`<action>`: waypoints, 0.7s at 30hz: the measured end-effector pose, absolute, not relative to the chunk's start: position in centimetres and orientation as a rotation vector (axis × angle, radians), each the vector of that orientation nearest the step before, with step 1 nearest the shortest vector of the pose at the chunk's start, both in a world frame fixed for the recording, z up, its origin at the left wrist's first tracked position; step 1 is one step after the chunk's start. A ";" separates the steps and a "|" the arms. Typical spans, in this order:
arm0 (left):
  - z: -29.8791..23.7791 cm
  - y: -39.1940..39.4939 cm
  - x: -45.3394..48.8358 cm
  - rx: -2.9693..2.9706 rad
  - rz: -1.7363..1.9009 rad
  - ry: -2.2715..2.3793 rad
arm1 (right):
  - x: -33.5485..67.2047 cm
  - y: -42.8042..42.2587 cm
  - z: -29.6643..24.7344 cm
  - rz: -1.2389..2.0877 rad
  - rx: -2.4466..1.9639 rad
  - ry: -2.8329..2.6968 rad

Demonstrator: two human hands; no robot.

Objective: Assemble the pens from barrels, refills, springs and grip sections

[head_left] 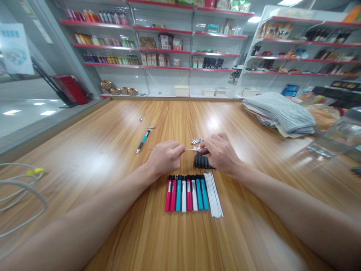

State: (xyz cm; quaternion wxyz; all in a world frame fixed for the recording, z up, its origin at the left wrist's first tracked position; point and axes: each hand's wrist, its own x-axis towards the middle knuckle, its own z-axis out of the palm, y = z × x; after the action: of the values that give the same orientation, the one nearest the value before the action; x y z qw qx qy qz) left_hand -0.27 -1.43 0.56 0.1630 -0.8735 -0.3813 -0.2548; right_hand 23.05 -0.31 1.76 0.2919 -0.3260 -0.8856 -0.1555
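Note:
My left hand [165, 156] is closed in a pinch on a thin white pen refill [189, 149] held level above the wooden table [113, 158]. My right hand [221, 152] is closed on a small black pen part at the refill's other end. Just beyond the fingers lies a fan of small silver tips [196, 141]. Under my right hand sits a row of black pen grips [201, 161]. Nearer to me lie a row of red, teal and white pen barrels [186, 194] and a bundle of white refills [213, 194].
An assembled teal pen [143, 141] and a small metal ring [151, 126] lie to the far left. Folded grey cloth [282, 113] rests at the right. A white cable [19, 188] loops at the left edge. Store shelves [169, 49] stand beyond the table.

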 end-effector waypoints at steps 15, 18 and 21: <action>0.3 -1.5 0.4 -2.532 -0.925 -1.200 | 22.0 -1.7 2.2 -0.286 -0.959 -2.281; 0.0 -1.1 -0.2 -2.535 -1.097 -1.266 | 22.2 -1.6 2.1 -0.242 -1.041 -2.257; -0.1 -1.0 -0.4 -2.537 -1.128 -1.244 | 22.3 -1.3 2.0 -0.240 -1.103 -2.263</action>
State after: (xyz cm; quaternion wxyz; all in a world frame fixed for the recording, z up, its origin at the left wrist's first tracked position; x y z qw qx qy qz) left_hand -0.40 -1.02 -0.06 0.0495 -0.8329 -0.4082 -0.3703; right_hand 22.29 -1.32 2.01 0.3013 -0.4159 -0.8532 -0.0903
